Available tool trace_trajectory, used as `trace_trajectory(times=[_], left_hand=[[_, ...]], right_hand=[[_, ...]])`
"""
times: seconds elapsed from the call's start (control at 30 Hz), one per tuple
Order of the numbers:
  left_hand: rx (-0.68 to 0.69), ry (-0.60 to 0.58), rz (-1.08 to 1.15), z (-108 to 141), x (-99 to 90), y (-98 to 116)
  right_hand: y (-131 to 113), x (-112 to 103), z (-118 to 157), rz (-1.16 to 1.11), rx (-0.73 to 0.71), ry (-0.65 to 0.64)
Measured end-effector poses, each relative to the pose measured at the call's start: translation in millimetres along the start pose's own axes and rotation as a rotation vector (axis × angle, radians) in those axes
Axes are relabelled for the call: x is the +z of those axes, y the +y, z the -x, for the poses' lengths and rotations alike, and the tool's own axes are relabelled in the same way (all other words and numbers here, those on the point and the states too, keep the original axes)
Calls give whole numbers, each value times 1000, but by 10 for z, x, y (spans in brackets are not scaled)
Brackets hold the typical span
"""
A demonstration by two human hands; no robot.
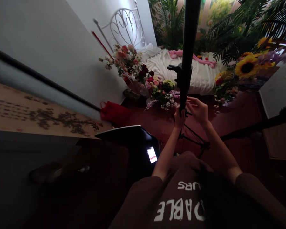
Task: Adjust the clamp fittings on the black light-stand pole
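A black tripod stand (pixel 190 41) rises in front of me, its thick pole running up past the top of the view. A clamp with a knob (pixel 178 71) sits partway along it, and the dark legs (pixel 193 138) spread below. My left hand (pixel 179 118) is wrapped around the lower pole, just under that clamp. Beside the pole, on its right, my right hand (pixel 199 109) has its fingers bent and apart, the tips close to the pole; whether they touch it I cannot tell. Another small knob (pixel 187 113) shows between the hands.
A bed with white cloth (pixel 202 79) and a metal headboard (pixel 125 27) stands ahead, with flowers (pixel 157 84) and sunflowers (pixel 247 67) around it. At left are a red bag (pixel 115 113), a hanging scroll (pixel 45 111) and a dark surface with a lit phone (pixel 152 155). Another black pole (pixel 252 127) crosses the right.
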State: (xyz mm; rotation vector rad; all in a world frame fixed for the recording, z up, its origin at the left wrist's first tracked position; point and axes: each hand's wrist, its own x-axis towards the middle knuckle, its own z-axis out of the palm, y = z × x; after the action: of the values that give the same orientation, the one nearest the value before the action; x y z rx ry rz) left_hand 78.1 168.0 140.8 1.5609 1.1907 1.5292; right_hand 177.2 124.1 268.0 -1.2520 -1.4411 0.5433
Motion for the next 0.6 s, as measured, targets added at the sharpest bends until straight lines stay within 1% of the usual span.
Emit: trace_trajectory(times=[0.1, 0.17, 0.23, 0.33, 0.53, 0.6], left_hand=[[-9, 11, 5, -2, 7, 6], [-20, 18, -7, 2, 11, -4], [-22, 36, -19, 6, 17, -24], [-13, 68, -22, 12, 30, -57], [-30, 51, -42, 18, 43, -66], [-32, 43, -42, 18, 41, -56]], right_hand=[[239, -104, 198, 89, 33, -99], [360, -132, 301, 96, 64, -136], [426, -125, 372, 69, 97, -152], [456, -82, 425, 42, 133, -146], [503, -18, 467, 5, 258, -72], [514, 14, 470, -44, 308, -37]])
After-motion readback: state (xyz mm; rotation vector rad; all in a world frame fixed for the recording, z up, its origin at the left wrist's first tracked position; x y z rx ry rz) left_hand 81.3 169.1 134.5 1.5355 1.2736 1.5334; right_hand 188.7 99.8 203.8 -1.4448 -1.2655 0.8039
